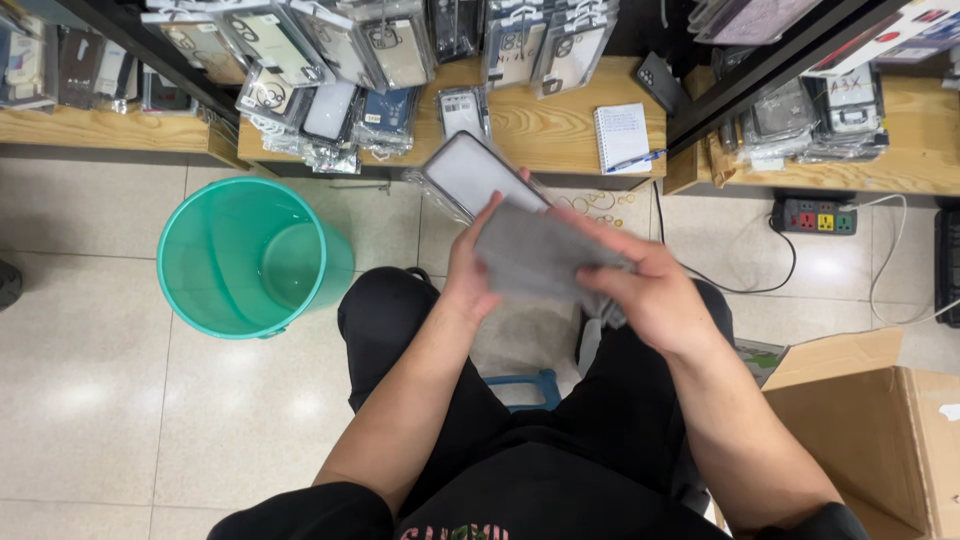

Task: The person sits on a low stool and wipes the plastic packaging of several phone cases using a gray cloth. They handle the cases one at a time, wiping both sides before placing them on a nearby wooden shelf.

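Both forearms are reaching forward over the person's lap, bent inward so the hands are meeting at mid-frame. The left hand [470,262] is gripping a phone case [475,175] by its lower end, tilted up and away above the fingers. The right hand [645,290] is pressing a grey cloth [540,258] against it, fingers clenched on the cloth. A green bucket [250,255] is standing well left of the fingers, a cardboard box [860,420] lower right.

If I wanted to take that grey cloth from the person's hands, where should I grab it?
Probably the grey cloth at its loose lower end, hanging below the right hand, coming from underneath. The rest is pinned between both hands, the left hand also holding a phone case.
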